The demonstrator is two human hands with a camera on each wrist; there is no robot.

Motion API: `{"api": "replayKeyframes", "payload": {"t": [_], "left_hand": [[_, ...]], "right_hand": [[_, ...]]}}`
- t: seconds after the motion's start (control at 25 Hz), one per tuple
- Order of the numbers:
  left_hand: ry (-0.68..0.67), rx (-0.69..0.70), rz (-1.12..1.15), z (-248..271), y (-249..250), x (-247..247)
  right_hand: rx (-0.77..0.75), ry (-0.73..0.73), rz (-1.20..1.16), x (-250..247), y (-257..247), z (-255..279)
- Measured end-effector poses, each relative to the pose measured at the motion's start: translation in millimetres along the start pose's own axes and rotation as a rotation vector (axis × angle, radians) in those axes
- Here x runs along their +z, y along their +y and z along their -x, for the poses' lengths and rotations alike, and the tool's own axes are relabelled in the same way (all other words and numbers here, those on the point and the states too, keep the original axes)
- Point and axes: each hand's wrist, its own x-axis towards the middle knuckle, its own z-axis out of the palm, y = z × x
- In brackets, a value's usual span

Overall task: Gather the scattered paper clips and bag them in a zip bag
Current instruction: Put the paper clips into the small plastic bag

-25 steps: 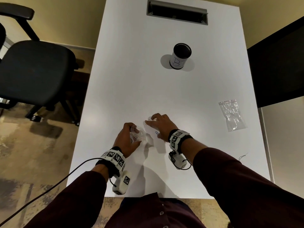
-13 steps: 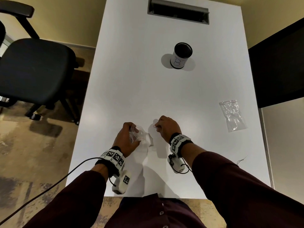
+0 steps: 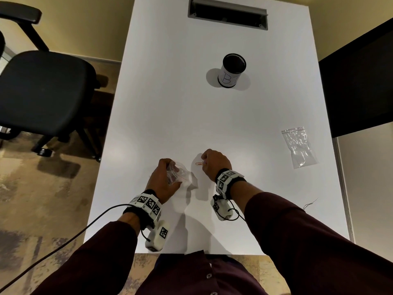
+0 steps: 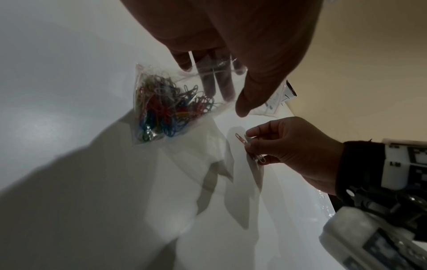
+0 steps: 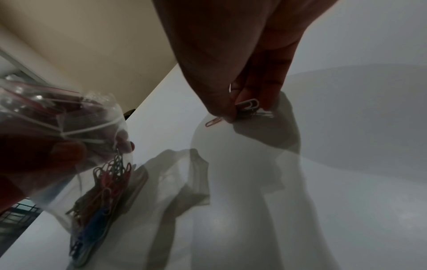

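My left hand (image 3: 164,177) holds a clear zip bag (image 3: 180,173) by its open mouth, just above the white table (image 3: 170,103). Inside the zip bag (image 4: 166,109) lie several coloured paper clips (image 4: 161,111), also seen low in the bag (image 5: 101,191) from the right wrist. My right hand (image 3: 213,161) pinches a few paper clips (image 5: 245,106) between thumb and fingers, raised just to the right of the bag. An orange clip (image 3: 199,163) sticks out toward the bag's mouth, and a white clip (image 4: 261,158) hangs from the same pinch.
A second, flat zip bag (image 3: 298,146) lies near the table's right edge. A black-topped cup (image 3: 230,71) marked with letters stands farther back. A cable slot (image 3: 227,12) runs along the far end. A black office chair (image 3: 42,88) is left of the table.
My right hand lifted off the table with the clips pinched and drew in beside the bag. The left hand kept the bag in place.
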Motion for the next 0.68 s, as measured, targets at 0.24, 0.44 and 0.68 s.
{"api": "replayKeyframes", "payload": {"t": [0.24,0.44,0.68], "left_hand": [[0.002,0.002,0.009,0.2,-1.5,1.2],[-0.004,0.002,0.008,1.2,-1.4,1.7],[-0.017,0.001,0.008,2.1,0.9,4.0]], "right_hand": [[-0.012,-0.041,0.033,-0.7,2.4,5.6],[0.001,-0.04,0.009,-4.8,9.6,13.0],[0.055,0.0,-0.515,-13.6,-2.9,24.1]]}}
